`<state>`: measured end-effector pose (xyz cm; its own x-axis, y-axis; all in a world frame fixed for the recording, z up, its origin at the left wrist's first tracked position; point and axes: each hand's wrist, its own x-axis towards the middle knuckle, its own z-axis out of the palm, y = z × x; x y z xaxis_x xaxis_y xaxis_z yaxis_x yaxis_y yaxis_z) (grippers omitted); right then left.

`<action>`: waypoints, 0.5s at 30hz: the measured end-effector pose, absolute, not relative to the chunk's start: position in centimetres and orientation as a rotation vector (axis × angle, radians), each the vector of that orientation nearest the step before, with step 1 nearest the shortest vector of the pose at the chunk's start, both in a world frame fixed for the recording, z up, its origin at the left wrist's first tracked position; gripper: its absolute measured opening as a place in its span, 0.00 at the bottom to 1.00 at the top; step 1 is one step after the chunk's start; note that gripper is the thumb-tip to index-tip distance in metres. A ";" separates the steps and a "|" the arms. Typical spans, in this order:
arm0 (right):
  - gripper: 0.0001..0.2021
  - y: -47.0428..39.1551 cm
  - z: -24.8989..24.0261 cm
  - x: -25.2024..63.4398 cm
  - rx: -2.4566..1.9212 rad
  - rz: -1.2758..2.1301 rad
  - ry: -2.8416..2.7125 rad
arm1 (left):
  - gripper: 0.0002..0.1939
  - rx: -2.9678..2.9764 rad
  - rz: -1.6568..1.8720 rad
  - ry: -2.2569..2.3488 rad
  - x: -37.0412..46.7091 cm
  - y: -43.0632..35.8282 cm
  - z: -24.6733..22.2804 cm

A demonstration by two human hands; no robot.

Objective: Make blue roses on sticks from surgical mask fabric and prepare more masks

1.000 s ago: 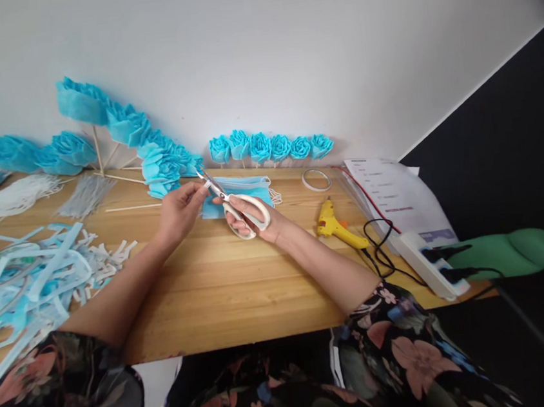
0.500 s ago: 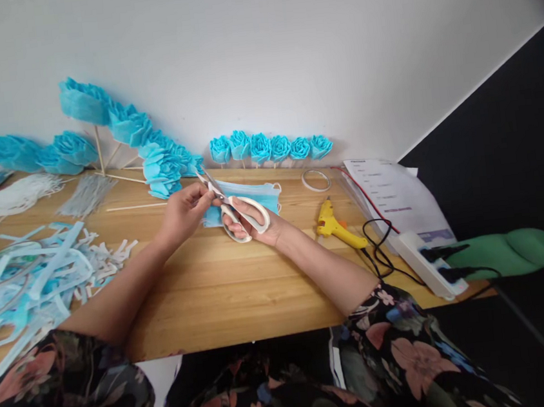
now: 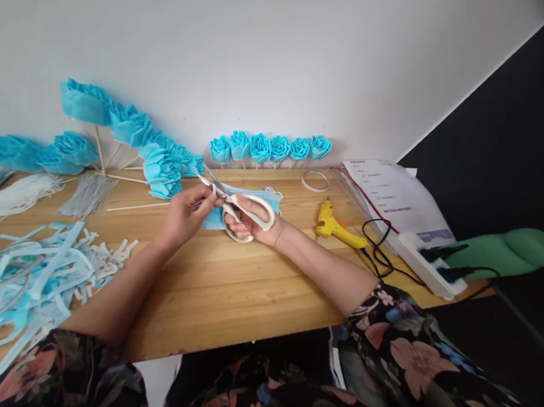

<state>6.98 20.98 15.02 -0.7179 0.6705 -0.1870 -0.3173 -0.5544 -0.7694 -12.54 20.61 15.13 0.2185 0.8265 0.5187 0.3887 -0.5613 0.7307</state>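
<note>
My right hand [image 3: 254, 221] holds a pair of scissors [image 3: 225, 197] with white loop handles, thumb and fingers through the loops. The steel blades stand apart and point up and to the left. My left hand [image 3: 186, 211] is closed in a pinch beside the blades; a small white strip shows at its fingertips, between the blades. Under both hands lies a light blue face mask [image 3: 274, 198], partly hidden by them, its ear loop visible on the right. A thin white stick [image 3: 136, 207] lies to the left of my left hand.
Blue paper-like roses on sticks [image 3: 260, 148] line the wall. Cut strips [image 3: 60, 271] heap at the left, beside white ties [image 3: 23, 196] and grey wires [image 3: 85, 196]. At right are a tape roll [image 3: 315, 181], yellow glue gun [image 3: 337, 226], power strip [image 3: 429, 265] and papers [image 3: 395, 194].
The scissors and my right hand have moved slightly right. The mask has shifted and tilted a little beneath my hands. My left hand keeps its pinch.
</note>
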 end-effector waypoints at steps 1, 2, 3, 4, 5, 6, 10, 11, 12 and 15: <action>0.16 21.0 15.1 7.0 -0.636 2.275 -0.978 | 0.15 2.039 1.307 1.116 -12.5 20.6 15.1; 0.16 20.9 15.2 7.0 -0.637 2.286 -0.966 | 0.15 2.027 1.309 1.110 -12.5 20.6 15.0; 0.16 20.9 15.3 7.0 -0.634 2.297 -0.955 | 0.15 2.017 1.309 1.102 -12.5 20.7 15.0; 0.17 20.9 15.4 7.0 -0.630 2.305 -0.945 | 0.15 2.010 1.309 1.095 -12.5 20.7 15.0; 0.17 20.9 15.4 7.1 -0.625 2.313 -0.939 | 0.15 2.007 1.310 1.090 -12.5 20.7 14.9; 0.17 20.9 15.5 7.1 -0.620 2.320 -0.936 | 0.15 2.007 1.310 1.089 -12.5 20.7 14.9; 0.16 20.9 15.6 7.1 -0.614 2.337 -0.929 | 0.15 2.006 1.310 1.102 -12.6 20.8 14.8; 0.17 20.9 15.6 7.1 -0.622 2.338 -0.928 | 0.15 2.004 1.309 1.101 -12.6 20.8 14.7; 0.17 20.9 15.6 7.1 -0.631 2.339 -0.929 | 0.15 2.002 1.308 1.101 -12.6 20.9 14.6; 0.16 20.9 15.3 7.1 -0.642 2.318 -0.948 | 0.15 2.012 1.310 1.099 -12.6 20.9 14.6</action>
